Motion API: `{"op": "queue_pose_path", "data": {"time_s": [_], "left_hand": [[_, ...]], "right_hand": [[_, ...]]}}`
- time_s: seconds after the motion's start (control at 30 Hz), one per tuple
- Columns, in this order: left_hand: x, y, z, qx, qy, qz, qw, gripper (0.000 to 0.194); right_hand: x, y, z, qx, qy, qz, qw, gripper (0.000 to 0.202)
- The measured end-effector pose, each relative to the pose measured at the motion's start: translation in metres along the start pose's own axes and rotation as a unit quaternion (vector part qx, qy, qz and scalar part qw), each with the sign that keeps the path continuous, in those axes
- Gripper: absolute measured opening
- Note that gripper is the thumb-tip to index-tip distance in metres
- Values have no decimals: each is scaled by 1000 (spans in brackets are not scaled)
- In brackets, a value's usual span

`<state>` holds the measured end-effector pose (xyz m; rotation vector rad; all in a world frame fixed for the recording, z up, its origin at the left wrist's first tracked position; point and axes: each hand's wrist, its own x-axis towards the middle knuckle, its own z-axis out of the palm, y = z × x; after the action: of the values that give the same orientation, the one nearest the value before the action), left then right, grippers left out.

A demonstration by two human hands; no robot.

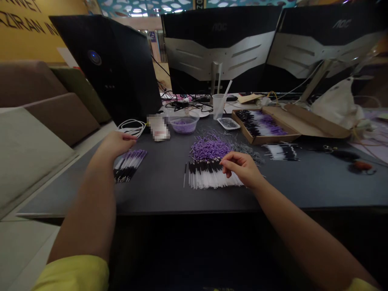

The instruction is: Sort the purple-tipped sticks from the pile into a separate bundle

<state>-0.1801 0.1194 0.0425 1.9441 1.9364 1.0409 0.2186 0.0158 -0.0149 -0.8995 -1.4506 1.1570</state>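
Note:
My left hand (117, 144) is over the upper left end of a row of sticks with purple, white and black parts (129, 165); its fingers are pressed together, and what they hold, if anything, is too small to tell. My right hand (239, 166) has its fingers curled at the right part of a row of black-and-white sticks (203, 178). Whether a small piece sits between those fingertips cannot be made out. A heap of purple pieces (209, 146) lies just behind that row. One single dark stick (184, 175) lies apart at the row's left end.
Behind are a bowl of purple pieces (184, 124), a cup with a straw (218, 107), a small white tray (228, 123) and an open cardboard box (257, 140) of sticks. Thin clear pieces (247, 151) and more sticks (281, 152) lie right. A computer tower (121, 68) and monitors (221, 48) stand behind.

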Motion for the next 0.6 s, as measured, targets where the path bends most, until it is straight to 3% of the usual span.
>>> {"op": "queue_pose_path", "data": {"time_s": [0.13, 0.3, 0.43, 0.6], "left_hand": [[1, -22, -1, 117, -27, -82, 989, 8], [-3, -36, 6, 187, -46, -93, 977, 12], [-5, -37, 5, 225, -35, -96, 969, 19], [-13, -25, 0, 234, -44, -85, 968, 33]], "right_hand": [[0, -1, 1, 3, 0, 1, 1000, 16], [-1, -1, 1, 2, 3, 2, 1000, 18], [1, -1, -2, 5, 17, -1, 1000, 19], [6, -15, -15, -24, 87, -5, 996, 20]]}}
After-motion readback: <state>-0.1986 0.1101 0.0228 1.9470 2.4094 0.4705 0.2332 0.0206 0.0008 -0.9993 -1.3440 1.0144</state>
